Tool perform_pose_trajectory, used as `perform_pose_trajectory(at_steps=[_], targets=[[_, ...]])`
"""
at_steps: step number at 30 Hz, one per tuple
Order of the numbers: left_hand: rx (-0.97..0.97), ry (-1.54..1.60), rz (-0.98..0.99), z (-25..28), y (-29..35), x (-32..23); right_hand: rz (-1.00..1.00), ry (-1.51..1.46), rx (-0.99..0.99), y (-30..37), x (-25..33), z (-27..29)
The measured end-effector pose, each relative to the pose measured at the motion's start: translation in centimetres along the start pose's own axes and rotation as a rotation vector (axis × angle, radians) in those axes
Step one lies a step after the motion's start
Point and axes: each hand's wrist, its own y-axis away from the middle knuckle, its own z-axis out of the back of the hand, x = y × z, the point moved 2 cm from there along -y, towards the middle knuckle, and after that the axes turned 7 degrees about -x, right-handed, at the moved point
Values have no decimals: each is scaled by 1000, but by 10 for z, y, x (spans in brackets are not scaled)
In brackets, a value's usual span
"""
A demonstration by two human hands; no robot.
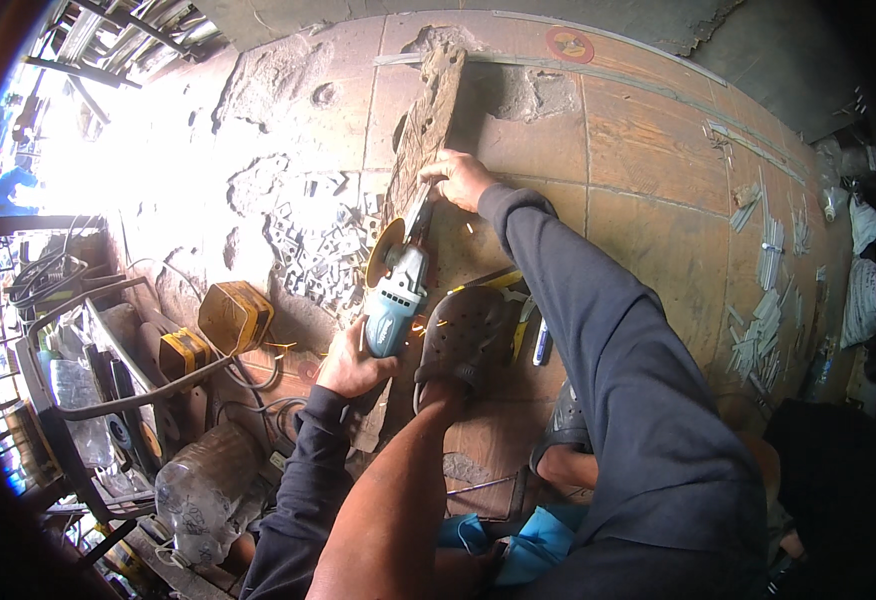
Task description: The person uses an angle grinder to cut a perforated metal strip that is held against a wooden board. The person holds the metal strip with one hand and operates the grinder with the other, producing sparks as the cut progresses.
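Observation:
My left hand (353, 362) wraps round the teal body of an angle grinder (396, 305), below its grey gear head. The grinder's tan disc (384, 254) stands on edge beside a worn wooden plank (428, 120) on the floor. With the fingers of my right hand (463, 182) pinched together, I hold a thin grey metal strip (417, 214) against the plank, close to the disc. The strip's far end is hidden by my fingers. Orange sparks show near the grinder and my shoe (463, 335). Small cut metal pieces (323, 250) lie heaped left of the plank.
Bundled metal strips (770, 250) lie on the right. A red disc (569, 44) is at the far edge. Yellow-black blocks (236, 316), a metal frame (138, 405) and a plastic bottle (208, 490) crowd the left. A blue marker (541, 343) lies by my shoe.

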Motion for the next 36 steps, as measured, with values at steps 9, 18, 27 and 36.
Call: perform_pose_trajectory(at_steps=[9, 18, 27, 36], targets=[[-2, -5, -11, -1, 0, 2, -49, -100, 14, -6, -20, -12], [-22, -49, 7, 0, 1, -2, 39, -28, -1, -1, -6, -2], [-42, -53, -13, -3, -1, -2, 21, -24, -36, 1, -6, -4], [-64, -38, -26, -3, -6, -6, 64, 3, -1, 0, -5, -2]])
